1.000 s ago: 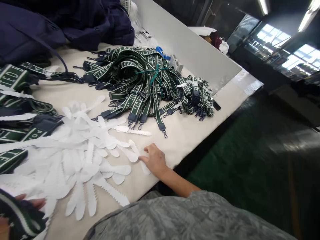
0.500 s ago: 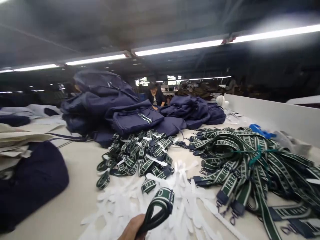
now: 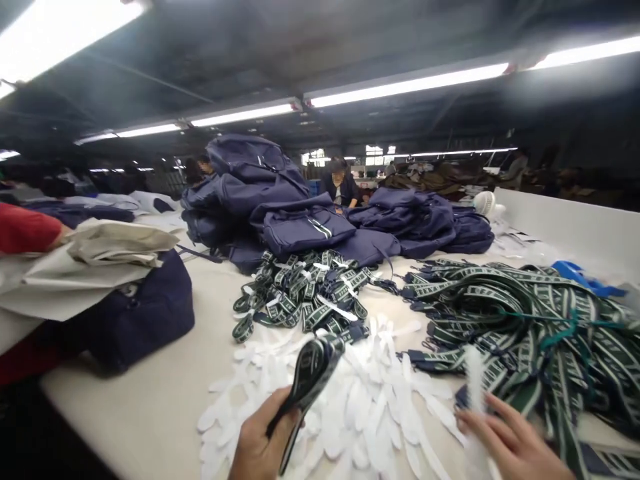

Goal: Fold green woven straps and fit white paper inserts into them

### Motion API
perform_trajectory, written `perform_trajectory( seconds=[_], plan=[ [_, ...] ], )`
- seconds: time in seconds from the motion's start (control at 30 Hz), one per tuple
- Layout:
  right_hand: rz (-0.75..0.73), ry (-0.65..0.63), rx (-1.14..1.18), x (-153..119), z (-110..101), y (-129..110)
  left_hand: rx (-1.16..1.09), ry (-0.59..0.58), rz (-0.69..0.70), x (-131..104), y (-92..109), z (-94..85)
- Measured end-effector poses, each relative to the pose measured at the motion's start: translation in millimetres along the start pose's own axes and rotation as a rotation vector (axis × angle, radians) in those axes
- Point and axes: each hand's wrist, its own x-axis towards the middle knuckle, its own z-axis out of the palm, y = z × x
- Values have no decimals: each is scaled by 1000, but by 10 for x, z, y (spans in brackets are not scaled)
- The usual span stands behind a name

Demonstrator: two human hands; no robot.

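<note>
My left hand [image 3: 265, 437], low in the centre, is closed round a folded green-and-white lettered strap [image 3: 313, 373]. At the lower right my right hand [image 3: 515, 440] pinches a white strip [image 3: 475, 380], which is blurred. Between and beyond the hands lies a spread of white strips [image 3: 350, 407]. Just behind it sits a heap of small rolled lettered straps [image 3: 300, 290]. Long straps with dark ends [image 3: 525, 300] are piled on the right, bound with a teal tie [image 3: 563, 330].
Navy bags [image 3: 305, 227] are stacked at the back of the table [image 3: 125, 413]. At the left, a person's red sleeve [image 3: 27, 229] reaches over beige sheets [image 3: 95, 260] and a navy bag [image 3: 155, 310]. Another person [image 3: 340, 187] is behind the stack. A white partition [image 3: 565, 220] edges the right.
My right hand has come into view with a white strip. My left hand has risen, its strap now tilted differently. The view has turned left, bringing in the red sleeve.
</note>
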Motion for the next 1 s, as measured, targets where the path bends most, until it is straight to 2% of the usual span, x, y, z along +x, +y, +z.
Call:
perform_trajectory(
  seconds=[0.07,0.13,0.23,0.3,0.43,0.53,0.67,0.87,0.93,1.0],
  plan=[
    [82,-50,100,-175,-290,-123,-19,-109,-74,9,107,-9],
    [120,-180,192,-316,-433,-286,-15,-252,-40,39,190,4],
    [-1,-430,339,-381,-303,-473,-6,-397,-64,77,258,22],
    [-57,-537,356,-388,-123,-508,-74,-426,-179,63,286,24],
    [85,-722,438,-469,84,-458,-266,-342,-428,5,296,37],
    [147,-849,428,-541,71,-445,-298,-345,-479,10,252,52],
    [228,-896,485,-602,21,-445,-367,-316,-514,33,189,93],
    [366,-714,772,-732,22,-305,-531,-183,-677,52,143,140],
    [406,-712,856,-754,26,-265,-582,-174,-695,63,150,129],
    [390,-735,833,-749,32,-245,-637,-186,-689,72,170,116]
  ],
)
